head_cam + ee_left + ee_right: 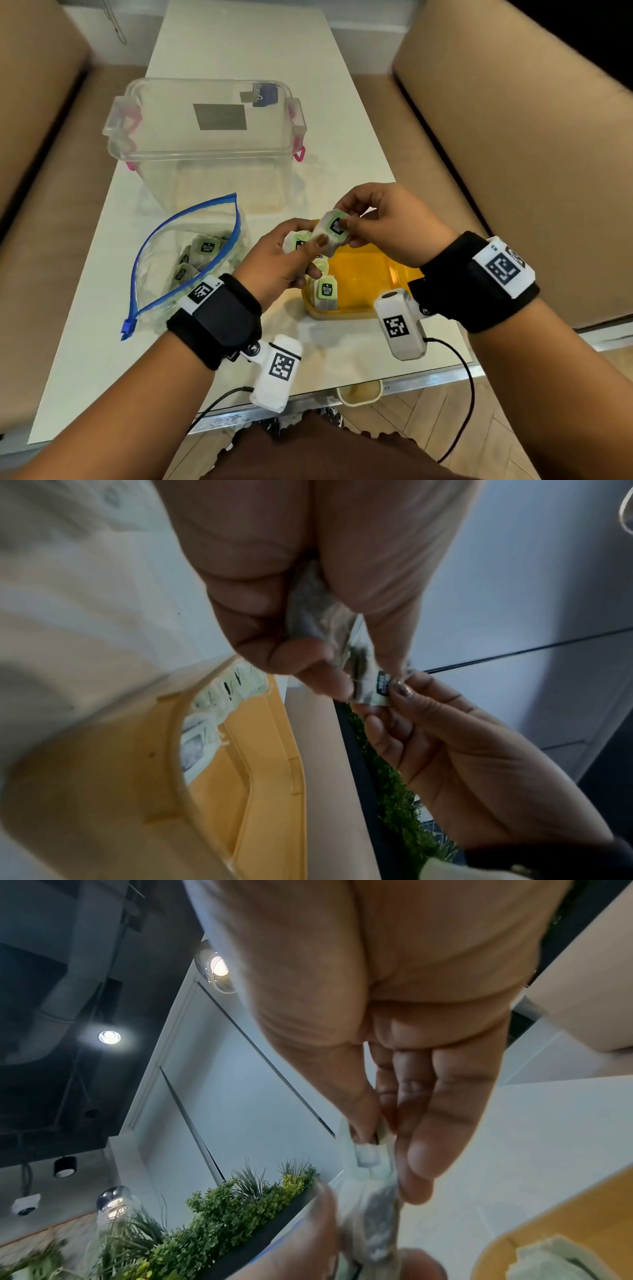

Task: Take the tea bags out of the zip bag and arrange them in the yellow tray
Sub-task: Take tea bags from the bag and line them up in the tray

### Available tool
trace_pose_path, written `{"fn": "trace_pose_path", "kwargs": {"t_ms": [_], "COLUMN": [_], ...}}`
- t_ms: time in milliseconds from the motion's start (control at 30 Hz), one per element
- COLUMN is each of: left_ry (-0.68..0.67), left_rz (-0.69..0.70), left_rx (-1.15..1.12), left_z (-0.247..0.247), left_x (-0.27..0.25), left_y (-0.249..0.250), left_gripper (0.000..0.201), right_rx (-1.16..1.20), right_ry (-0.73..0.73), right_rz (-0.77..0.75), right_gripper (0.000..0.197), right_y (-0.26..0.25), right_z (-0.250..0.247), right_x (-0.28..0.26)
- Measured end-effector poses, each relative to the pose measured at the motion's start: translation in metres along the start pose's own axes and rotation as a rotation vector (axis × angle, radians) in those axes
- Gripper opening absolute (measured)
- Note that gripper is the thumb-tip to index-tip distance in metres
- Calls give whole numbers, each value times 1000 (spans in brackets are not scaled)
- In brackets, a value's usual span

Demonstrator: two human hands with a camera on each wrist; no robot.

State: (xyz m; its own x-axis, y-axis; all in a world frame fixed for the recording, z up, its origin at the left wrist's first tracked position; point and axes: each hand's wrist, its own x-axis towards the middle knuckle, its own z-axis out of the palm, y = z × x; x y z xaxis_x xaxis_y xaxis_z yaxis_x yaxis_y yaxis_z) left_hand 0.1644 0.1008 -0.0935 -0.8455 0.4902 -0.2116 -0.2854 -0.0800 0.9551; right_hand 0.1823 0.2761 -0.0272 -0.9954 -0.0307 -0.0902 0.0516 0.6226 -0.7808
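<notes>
Above the yellow tray (363, 274) both hands meet on a tea bag (334, 231) with a green label. My left hand (291, 260) grips a small bunch of tea bags (322, 615), thumb on the top one. My right hand (376, 222) pinches that top tea bag (368, 1156) by its upper corner. More tea bags (325, 291) lie at the tray's left end (205, 710). The open zip bag (185, 260) with a blue seal lies to the left and holds several tea bags (205, 246).
A clear plastic box (205, 137) with pink clips stands behind the zip bag and tray. Tan seats (513, 137) flank the white table (102, 359) on both sides. Cables hang from the wrist cameras over the table's near edge.
</notes>
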Motion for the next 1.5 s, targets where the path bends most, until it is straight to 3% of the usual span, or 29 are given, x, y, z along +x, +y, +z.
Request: {"fn": "trace_pose_path", "kwargs": {"t_ms": [333, 600, 1067, 1500], "left_ry": [136, 160, 172, 175], "left_rz": [88, 45, 3, -15], "left_rx": [353, 359, 293, 299], "left_z": [-8, -11, -18, -18], "left_x": [4, -4, -16, -16], "left_y": [-16, -21, -23, -21], "left_gripper": [8, 8, 15, 12], "right_rx": [-306, -737, -915, -1054], "right_ry": [2, -98, -192, -153], "right_rz": [5, 72, 190, 220], "right_gripper": [4, 8, 14, 8], "right_y": [11, 34, 34, 27], "right_z": [-13, 6, 26, 29], "right_x": [19, 48, 67, 69]}}
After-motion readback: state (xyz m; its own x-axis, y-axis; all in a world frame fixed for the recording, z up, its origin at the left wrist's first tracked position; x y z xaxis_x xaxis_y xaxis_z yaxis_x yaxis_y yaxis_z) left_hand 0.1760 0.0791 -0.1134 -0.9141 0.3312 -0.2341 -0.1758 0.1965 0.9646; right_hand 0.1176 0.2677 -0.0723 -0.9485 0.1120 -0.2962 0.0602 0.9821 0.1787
